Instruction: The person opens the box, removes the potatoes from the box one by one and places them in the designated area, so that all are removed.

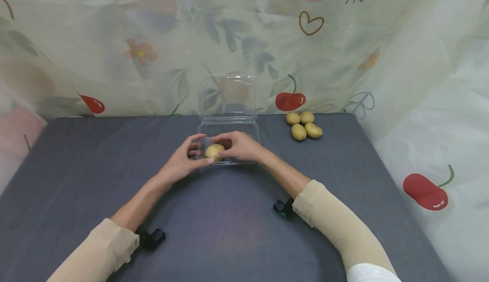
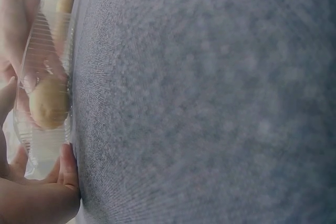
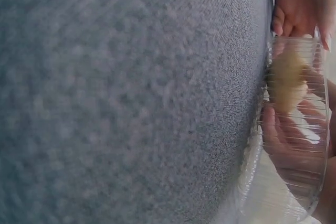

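Observation:
A clear plastic clamshell box (image 1: 252,130) stands at the back middle of the table, its lid raised against the curtain. One potato (image 1: 214,152) lies inside the box's front left part, and it shows through the ribbed wall in the left wrist view. My right hand (image 1: 240,147) reaches into the box and holds that potato, thumb on its near right side and fingers behind. My left hand (image 1: 182,158) grips the box's front left corner, fingers along the left side and thumb at the front rim. In the right wrist view the potato (image 3: 286,81) looks blurred.
Several potatoes (image 1: 304,125) sit together at the table's back right, right of the box. The dark grey table (image 1: 229,222) ends at the printed curtain (image 1: 160,78) behind. Black wrist cameras are strapped over both sleeves.

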Demonstrator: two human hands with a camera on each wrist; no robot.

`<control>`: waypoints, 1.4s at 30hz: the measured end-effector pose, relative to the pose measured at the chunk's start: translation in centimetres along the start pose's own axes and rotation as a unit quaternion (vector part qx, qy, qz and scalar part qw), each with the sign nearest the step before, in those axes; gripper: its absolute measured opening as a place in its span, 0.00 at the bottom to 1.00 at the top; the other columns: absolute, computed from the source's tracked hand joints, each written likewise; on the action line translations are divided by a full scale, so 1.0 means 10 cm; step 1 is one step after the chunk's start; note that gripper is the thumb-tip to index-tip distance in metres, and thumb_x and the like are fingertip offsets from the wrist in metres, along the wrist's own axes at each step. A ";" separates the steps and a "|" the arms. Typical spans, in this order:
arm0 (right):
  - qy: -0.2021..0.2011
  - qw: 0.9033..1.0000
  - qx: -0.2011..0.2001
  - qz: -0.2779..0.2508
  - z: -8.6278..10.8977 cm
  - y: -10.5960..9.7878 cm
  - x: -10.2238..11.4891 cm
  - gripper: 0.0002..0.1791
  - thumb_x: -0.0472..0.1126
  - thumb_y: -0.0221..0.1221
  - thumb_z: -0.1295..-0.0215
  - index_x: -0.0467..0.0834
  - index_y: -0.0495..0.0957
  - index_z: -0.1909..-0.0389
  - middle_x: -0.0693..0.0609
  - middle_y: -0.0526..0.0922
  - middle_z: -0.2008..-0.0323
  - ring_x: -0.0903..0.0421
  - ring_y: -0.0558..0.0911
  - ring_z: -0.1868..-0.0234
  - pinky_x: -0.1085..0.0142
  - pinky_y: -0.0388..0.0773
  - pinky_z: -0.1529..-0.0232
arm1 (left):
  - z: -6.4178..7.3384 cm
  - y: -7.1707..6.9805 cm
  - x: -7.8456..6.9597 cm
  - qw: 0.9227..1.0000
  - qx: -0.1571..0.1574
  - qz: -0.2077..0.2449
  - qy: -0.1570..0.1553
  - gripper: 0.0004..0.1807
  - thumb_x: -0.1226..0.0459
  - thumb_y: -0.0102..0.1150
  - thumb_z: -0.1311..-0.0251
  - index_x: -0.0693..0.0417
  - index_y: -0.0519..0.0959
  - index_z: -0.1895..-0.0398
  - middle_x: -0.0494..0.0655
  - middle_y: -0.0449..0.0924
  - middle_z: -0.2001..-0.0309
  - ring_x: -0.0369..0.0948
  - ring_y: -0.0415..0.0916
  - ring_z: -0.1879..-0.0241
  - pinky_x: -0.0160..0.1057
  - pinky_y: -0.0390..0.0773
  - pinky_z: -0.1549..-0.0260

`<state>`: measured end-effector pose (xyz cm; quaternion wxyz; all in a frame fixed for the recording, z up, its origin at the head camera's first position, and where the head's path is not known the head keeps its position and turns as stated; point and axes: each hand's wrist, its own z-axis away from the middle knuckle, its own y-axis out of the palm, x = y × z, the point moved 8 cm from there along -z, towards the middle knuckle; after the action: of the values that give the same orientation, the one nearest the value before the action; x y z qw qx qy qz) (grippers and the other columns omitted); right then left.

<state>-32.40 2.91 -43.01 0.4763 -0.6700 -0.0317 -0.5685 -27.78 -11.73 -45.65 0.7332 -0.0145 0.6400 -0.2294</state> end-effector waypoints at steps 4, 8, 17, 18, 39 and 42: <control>-0.010 1.000 0.019 0.014 0.00 0.03 0.02 0.27 0.43 0.68 0.36 0.43 0.77 0.36 0.51 0.81 0.41 0.59 0.80 0.47 0.68 0.76 0.49 | 0.01 0.00 -0.02 1.000 0.002 -0.001 0.004 0.46 0.50 0.70 0.41 0.37 0.55 0.24 0.55 0.59 0.28 0.52 0.64 0.36 0.54 0.73 0.46; -0.022 0.999 0.031 0.027 0.00 0.05 0.03 0.26 0.41 0.68 0.36 0.45 0.77 0.37 0.52 0.81 0.42 0.60 0.79 0.51 0.68 0.75 0.53 | 0.02 0.00 -0.03 1.000 0.001 -0.003 0.005 0.45 0.51 0.70 0.40 0.37 0.56 0.24 0.54 0.59 0.28 0.52 0.64 0.36 0.54 0.72 0.46; -0.019 0.999 0.024 0.027 0.01 0.05 0.03 0.25 0.43 0.67 0.36 0.45 0.78 0.37 0.53 0.82 0.45 0.61 0.80 0.52 0.67 0.75 0.53 | 0.02 0.00 -0.01 1.000 -0.002 -0.005 0.000 0.45 0.50 0.70 0.41 0.36 0.56 0.24 0.54 0.59 0.28 0.52 0.64 0.36 0.53 0.73 0.47; -0.019 0.999 0.023 0.026 0.01 0.05 0.03 0.25 0.43 0.67 0.36 0.45 0.78 0.37 0.53 0.82 0.46 0.60 0.80 0.53 0.67 0.76 0.54 | 0.02 0.00 -0.01 1.000 -0.002 -0.004 0.001 0.45 0.50 0.70 0.41 0.37 0.56 0.24 0.55 0.58 0.28 0.52 0.63 0.35 0.54 0.73 0.46; -0.024 0.998 -0.059 0.016 0.06 -0.11 0.05 0.24 0.45 0.68 0.37 0.47 0.80 0.39 0.54 0.82 0.49 0.58 0.79 0.57 0.66 0.76 0.58 | 0.01 0.03 0.01 1.000 -0.001 -0.013 -0.003 0.45 0.50 0.69 0.40 0.35 0.54 0.23 0.56 0.56 0.27 0.53 0.62 0.34 0.55 0.72 0.45; -0.023 0.997 -0.068 0.005 0.06 -0.15 0.06 0.24 0.44 0.68 0.36 0.48 0.80 0.39 0.54 0.82 0.47 0.58 0.80 0.56 0.65 0.77 0.57 | 0.00 0.02 0.00 1.000 -0.003 -0.013 -0.002 0.45 0.51 0.69 0.40 0.35 0.54 0.23 0.56 0.56 0.27 0.53 0.62 0.34 0.56 0.72 0.45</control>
<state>-32.59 3.85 -41.62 0.4320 -0.7139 -0.0009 -0.5511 -27.72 -11.59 -45.71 0.7316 -0.0255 0.6389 -0.2365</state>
